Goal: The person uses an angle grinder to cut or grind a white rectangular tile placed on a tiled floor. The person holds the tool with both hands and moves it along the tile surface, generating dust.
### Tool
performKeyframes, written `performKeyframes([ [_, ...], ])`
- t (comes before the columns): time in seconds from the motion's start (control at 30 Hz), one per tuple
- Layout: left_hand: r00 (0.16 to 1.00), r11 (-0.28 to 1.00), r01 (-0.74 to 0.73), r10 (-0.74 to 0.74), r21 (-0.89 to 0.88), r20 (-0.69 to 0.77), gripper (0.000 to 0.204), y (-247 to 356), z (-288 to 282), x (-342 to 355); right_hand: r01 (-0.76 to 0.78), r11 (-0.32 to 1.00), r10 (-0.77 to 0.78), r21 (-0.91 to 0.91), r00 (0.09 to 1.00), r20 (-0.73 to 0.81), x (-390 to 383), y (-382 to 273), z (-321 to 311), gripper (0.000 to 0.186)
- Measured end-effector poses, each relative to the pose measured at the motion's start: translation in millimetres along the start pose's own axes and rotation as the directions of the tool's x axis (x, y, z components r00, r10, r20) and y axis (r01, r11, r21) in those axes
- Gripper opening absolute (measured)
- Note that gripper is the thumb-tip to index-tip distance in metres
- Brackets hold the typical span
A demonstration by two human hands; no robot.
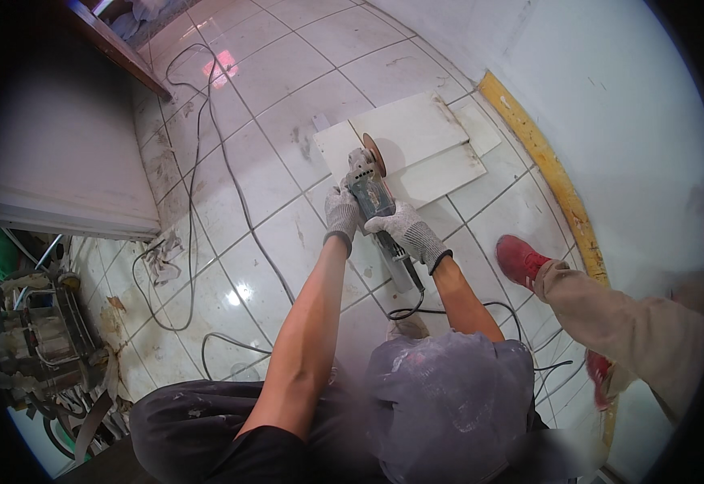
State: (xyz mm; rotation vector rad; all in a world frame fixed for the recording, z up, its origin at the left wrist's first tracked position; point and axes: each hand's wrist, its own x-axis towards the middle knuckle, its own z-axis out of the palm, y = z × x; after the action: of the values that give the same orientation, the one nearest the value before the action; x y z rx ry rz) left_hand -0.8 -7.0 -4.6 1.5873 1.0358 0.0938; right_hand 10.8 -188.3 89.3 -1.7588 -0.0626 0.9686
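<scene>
Gloved hands are being kept closed around an angle grinder [372, 194]: left hand [341, 211] beside its head, right hand [404, 231] along its body. Its round disc is being held over stacked, smooth white tile pieces [416, 149].

An angle grinder [372, 194] sits on loose tiles [416, 149] stacked on the floor [287, 89], left hand [341, 211] left of its body, right hand [404, 230] behind on the handle. Cables [206, 161] trail left; another person's shoe [521, 260] stands right, beside the wall [610, 121].
</scene>
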Motion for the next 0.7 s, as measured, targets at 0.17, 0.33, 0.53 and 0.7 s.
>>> performKeyframes([
  [0.17, 1.000, 1.000, 0.023, -0.023, -0.009, 0.007, 0.061, -7, 3, 11, -0.009, 1.000, 0.009, -0.013, 1.000, 0.004, -3, -5, 0, 0.053],
  [0.33, 0.999, 0.996, 0.041, -0.042, -0.078, -0.003, 0.060, -17, 3, 29, -0.024, 1.000, 0.024, -0.001, 1.000, 0.016, 2, -8, 5, 0.059],
  [0.53, 0.998, 1.000, 0.023, -0.024, 0.006, 0.051, 0.060, 4, 4, -7, -0.051, 0.999, 0.051, 0.001, 0.999, -0.006, -7, -3, -5, 0.065],
  [0.7, 1.000, 1.000, -0.003, 0.003, 0.014, 0.026, 0.059, 0, -1, -1, -0.040, 0.998, 0.041, -0.037, 0.999, 0.024, -1, -3, -3, 0.069],
])
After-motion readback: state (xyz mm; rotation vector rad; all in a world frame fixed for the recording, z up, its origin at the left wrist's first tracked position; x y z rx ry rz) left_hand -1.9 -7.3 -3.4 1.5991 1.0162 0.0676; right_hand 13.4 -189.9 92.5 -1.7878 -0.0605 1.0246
